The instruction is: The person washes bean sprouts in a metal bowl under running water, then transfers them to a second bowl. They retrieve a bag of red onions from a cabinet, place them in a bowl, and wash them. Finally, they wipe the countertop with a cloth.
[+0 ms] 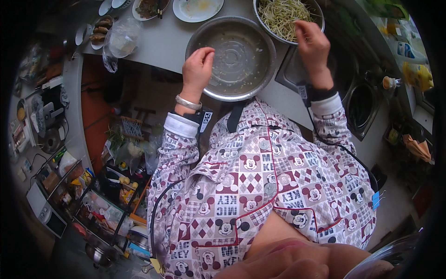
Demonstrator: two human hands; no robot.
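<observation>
My left hand point(199, 70) hovers over the left rim of a wide metal basin point(240, 91), thumb and fingertips drawn together. Whether something thin is pinched there is hidden. In the basin lie small pale bits point(240, 79), scattered over the bottom and side. At the near edge of a metal bowl point(322, 24) heaped with bean sprouts point(284, 17), my right hand point(313, 47) has its fingers curled inward. A sprout between those fingers cannot be made out. The bowl stands just beyond the basin, to the right.
Plates point(198, 9), a dish with chopsticks point(150, 7) and a plastic-wrapped bowl point(123, 38) line the counter point(153, 45). To the right is a metal sink point(364, 104); bottles point(409, 52) stand along the window. Loaded shelves point(104, 209) stand at lower left.
</observation>
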